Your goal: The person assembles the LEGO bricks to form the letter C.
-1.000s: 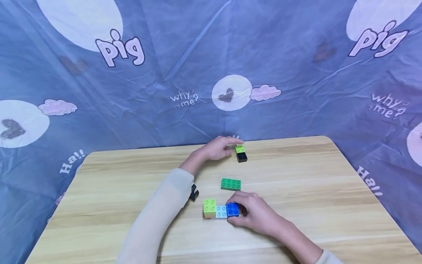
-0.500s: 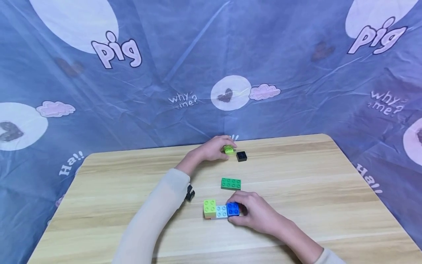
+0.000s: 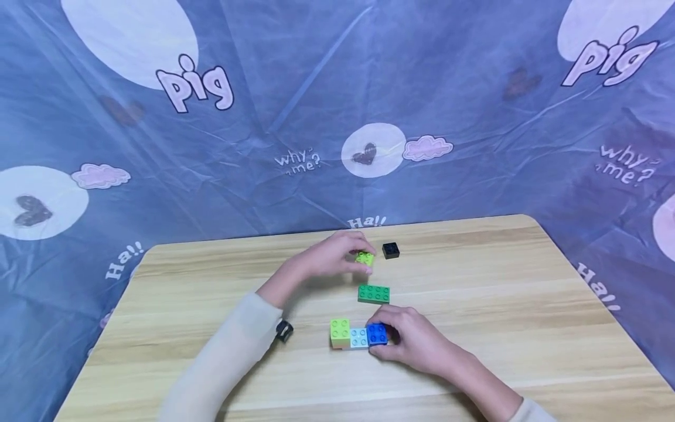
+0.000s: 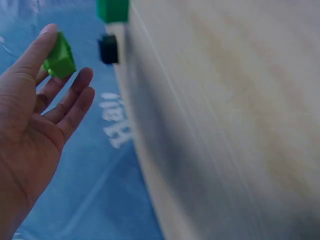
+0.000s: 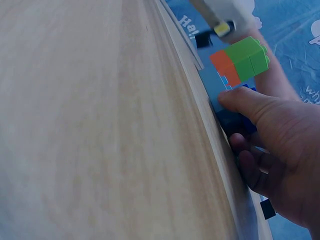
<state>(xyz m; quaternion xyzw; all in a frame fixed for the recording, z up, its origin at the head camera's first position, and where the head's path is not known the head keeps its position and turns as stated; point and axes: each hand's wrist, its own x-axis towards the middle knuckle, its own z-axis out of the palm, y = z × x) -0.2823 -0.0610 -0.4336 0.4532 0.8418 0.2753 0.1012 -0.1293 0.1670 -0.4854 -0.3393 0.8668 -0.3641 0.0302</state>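
Note:
My left hand [image 3: 334,255] pinches a lime green building brick [image 3: 364,258] between thumb and fingers, held over the far part of the table. The left wrist view shows that lime brick [image 4: 61,57] at the fingertips, the other fingers spread loosely. Nearer, my right hand [image 3: 413,340] grips the blue brick [image 3: 377,333] at the right end of a joined row of bricks. A light blue brick [image 3: 359,337] forms its middle. At its left end stands a taller lime green stack [image 3: 340,332], with orange bricks [image 5: 225,67] under it in the right wrist view.
A green eight-stud brick [image 3: 374,294] lies between the two hands. Farther back sits a small black brick [image 3: 391,251]. A black fitting [image 3: 285,331] shows by the left cuff. Behind the wooden table [image 3: 474,275] hangs a blue printed cloth [image 3: 295,105].
My left hand has taken the lime green brick from beside the black brick and brought it left, then nearer. The right hand keeps its grip on the blue brick.

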